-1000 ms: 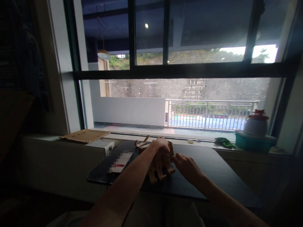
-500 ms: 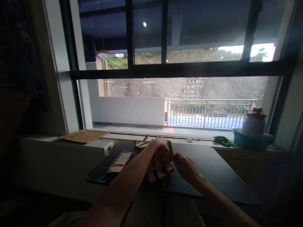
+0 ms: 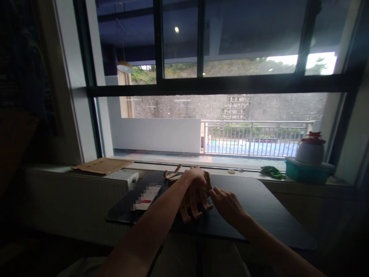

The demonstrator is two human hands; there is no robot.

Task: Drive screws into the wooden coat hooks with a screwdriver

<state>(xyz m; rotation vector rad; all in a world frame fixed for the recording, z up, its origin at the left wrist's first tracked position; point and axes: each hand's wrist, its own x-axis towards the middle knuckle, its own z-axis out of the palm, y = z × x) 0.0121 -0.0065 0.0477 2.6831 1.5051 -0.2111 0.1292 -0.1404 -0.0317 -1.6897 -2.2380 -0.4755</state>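
Observation:
On the dark table (image 3: 239,215) is a wooden assembly (image 3: 193,200) with several curved, hook-ended pieces side by side. My left hand (image 3: 196,176) closes over its upper part and grips it; the forearm hides its left side. From the right, my right hand (image 3: 223,198) is closed around a thin tool (image 3: 205,190), its tip against one of the wooden pieces. The tool is too small and dark for me to tell its exact kind. Behind the assembly lies a separate hooked wooden piece (image 3: 173,172).
A phone (image 3: 148,197) lies left of my forearm. Along the sill are a brown paper envelope (image 3: 102,165), a roll of tape (image 3: 231,171), a green cloth (image 3: 272,172) and a teal box (image 3: 307,169) with a red-topped white container (image 3: 311,149) on it. A window stands behind.
My right hand has shifted slightly and turned, its fingers now nearer the wooden assembly with less of the tool showing. My left hand stays in place.

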